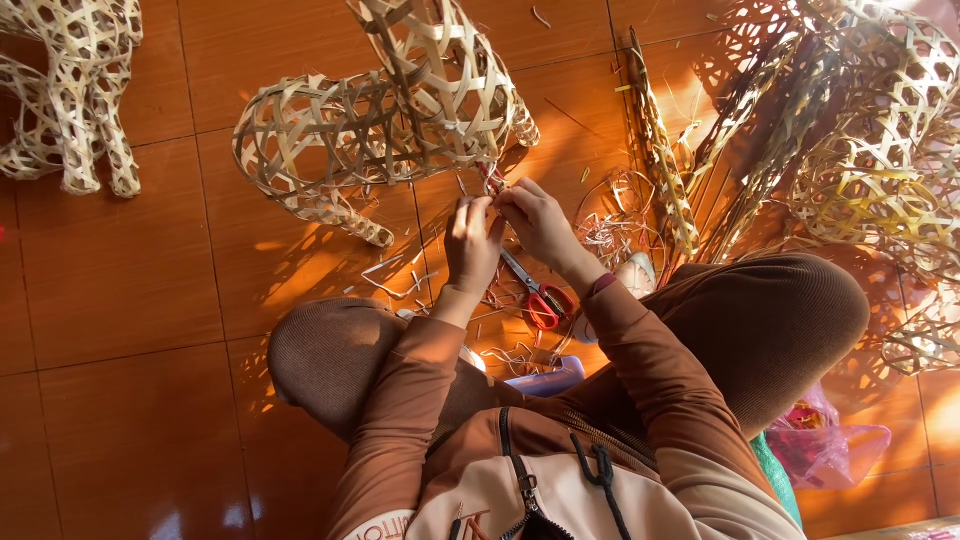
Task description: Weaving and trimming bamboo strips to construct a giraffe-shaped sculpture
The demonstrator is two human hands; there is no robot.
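At frame centre, the left hand [472,243] and right hand [535,222] are pinching a thin strip end [492,180] at the woven bamboo figure [390,120], upper centre. Its body is looking largely woven; loose ends are remaining. Scissors [540,295] are lying below.

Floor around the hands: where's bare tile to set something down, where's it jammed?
Bare tile lies left of the knee, below the woven frame and the smaller woven piece. Crowded: under the left hand and right hand, with scissors and strip scraps. The right side is packed with woven baskets and a pink bag.
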